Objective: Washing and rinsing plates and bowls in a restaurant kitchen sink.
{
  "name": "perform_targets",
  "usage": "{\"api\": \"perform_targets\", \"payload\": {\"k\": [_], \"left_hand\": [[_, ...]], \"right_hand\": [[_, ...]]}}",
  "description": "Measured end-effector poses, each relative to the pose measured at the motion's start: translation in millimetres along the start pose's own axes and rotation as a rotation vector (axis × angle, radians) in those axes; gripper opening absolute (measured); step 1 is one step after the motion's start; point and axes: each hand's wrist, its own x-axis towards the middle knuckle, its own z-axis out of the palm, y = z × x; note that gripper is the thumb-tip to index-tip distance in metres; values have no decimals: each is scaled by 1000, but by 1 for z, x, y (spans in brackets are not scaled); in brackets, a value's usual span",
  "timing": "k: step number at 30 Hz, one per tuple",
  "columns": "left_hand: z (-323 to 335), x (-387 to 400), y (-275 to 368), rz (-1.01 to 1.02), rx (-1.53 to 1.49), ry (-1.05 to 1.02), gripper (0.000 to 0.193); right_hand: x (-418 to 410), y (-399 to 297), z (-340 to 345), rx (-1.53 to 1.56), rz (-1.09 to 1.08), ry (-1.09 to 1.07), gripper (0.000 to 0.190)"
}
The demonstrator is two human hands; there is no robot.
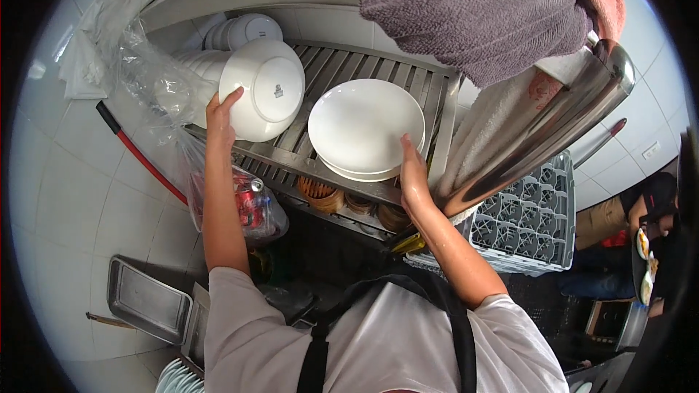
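Observation:
My left hand point(223, 114) is at the near left rim of a white ceramic dish point(276, 90), thumb on its underside and other fingers hidden. The dish stands on edge, its marked base facing right, at the end of a row of white dishes point(202, 64). My right hand point(414, 172) holds the right edge of a small stack of white plates point(365, 123), thumb over the top rim. Those plates lie face up on or just above the slatted metal shelf point(349, 63); the contact is hard to see.
A purple towel point(475, 16) hangs above right, by a thick steel tube point(538, 131). Plastic bags point(164, 82) hang left. Bamboo steamers point(322, 194) sit on the lower shelf. At right are a grey glass rack point(521, 218) and another person point(606, 224) near dishes of food.

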Motion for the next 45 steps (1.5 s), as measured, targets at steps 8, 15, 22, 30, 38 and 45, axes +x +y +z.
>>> {"api": "perform_targets", "payload": {"k": [8,15,22,30,38,45], "left_hand": [[-11,12,12,282,705,137,57],[19,-32,39,404,1590,214,61],[138,-140,-35,853,1121,-904,54],[144,-138,-55,926,1032,-807,27],[97,-96,8,266,245,-101,24],[56,-61,24,227,-23,19,23]], "right_hand": [[1,2,-3,-26,11,-26,75],[9,14,-7,-118,-46,-26,66],[0,8,-4,-345,-144,6,65],[-9,2,-13,-365,-471,3,67],[7,33,-11,-270,-146,231,73],[38,71,-4,-62,-93,95,38]]}}
